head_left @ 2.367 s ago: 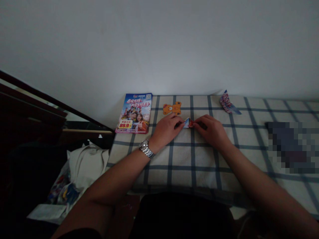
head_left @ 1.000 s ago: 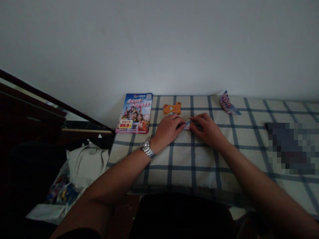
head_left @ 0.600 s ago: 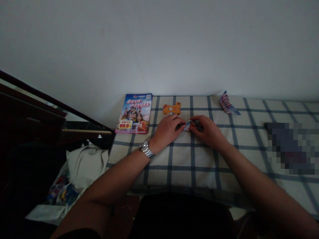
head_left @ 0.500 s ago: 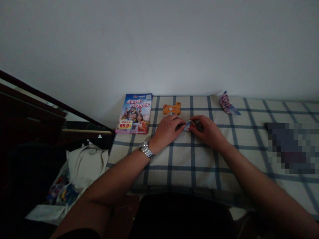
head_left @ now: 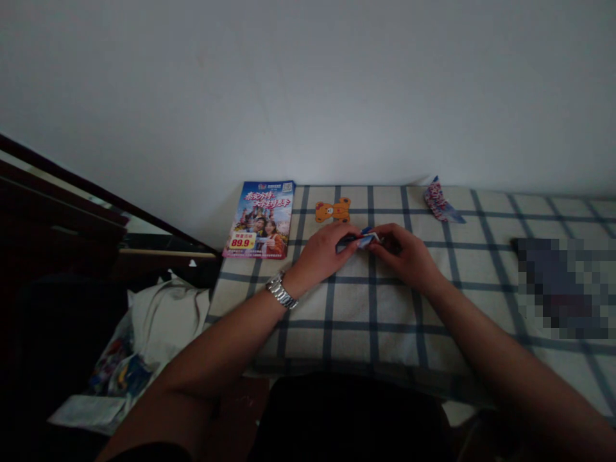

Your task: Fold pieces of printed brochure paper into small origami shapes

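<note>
Between my two hands is a small piece of folded paper [head_left: 368,240], printed in blue and white. My left hand [head_left: 330,247], with a silver watch on its wrist, pinches the left side of the paper. On the other side, the thumb and fingers of my right hand [head_left: 402,253] are closed on its right end. Fingers cover much of the paper, so its full shape is hidden. Just beyond my left hand, an orange bear print [head_left: 333,210] shows on the checked cloth [head_left: 346,301].
A stack of printed flyers [head_left: 262,221] lies at the cloth's left end by the wall. Right of my hands, a folded printed paper boat [head_left: 440,200] stands near the wall. A dark blurred object [head_left: 558,282] lies far right. Bags [head_left: 163,327] sit low at the left.
The paper has turned between my fingers: its red part is out of sight and a blue part shows at the top. My hands have drawn slightly closer together.
</note>
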Motion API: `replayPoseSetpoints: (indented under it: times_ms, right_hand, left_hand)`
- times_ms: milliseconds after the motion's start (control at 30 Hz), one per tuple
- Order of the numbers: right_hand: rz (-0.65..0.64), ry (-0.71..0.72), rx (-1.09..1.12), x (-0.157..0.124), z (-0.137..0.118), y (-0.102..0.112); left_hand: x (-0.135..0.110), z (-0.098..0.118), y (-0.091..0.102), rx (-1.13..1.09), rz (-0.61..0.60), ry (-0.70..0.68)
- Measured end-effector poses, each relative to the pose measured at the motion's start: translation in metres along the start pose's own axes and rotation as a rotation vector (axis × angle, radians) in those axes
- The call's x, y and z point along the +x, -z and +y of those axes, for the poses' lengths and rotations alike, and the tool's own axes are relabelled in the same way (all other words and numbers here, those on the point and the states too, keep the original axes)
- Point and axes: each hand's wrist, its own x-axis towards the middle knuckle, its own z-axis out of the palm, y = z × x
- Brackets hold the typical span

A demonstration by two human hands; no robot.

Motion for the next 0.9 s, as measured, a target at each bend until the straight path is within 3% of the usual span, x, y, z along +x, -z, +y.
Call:
replayPoseSetpoints:
  times_ms: [433,733,900]
  right_hand:
    - [0.084,0.071,0.091,-0.004,-0.001,0.002]
    - [-0.037,-0.153,0.425,-0.004,-0.005,0.000]
    - [-0.057,-0.201,0.492,-0.003,-0.010,-0.001]
  left_hand:
    - [0.000,-0.002,-0.003,-0.364,0.071,0.085]
    - [0.000,0.006,0.000,-0.358,0.066,0.069]
    - [-0.001,0.009,0.003,-0.323,0.029,0.081]
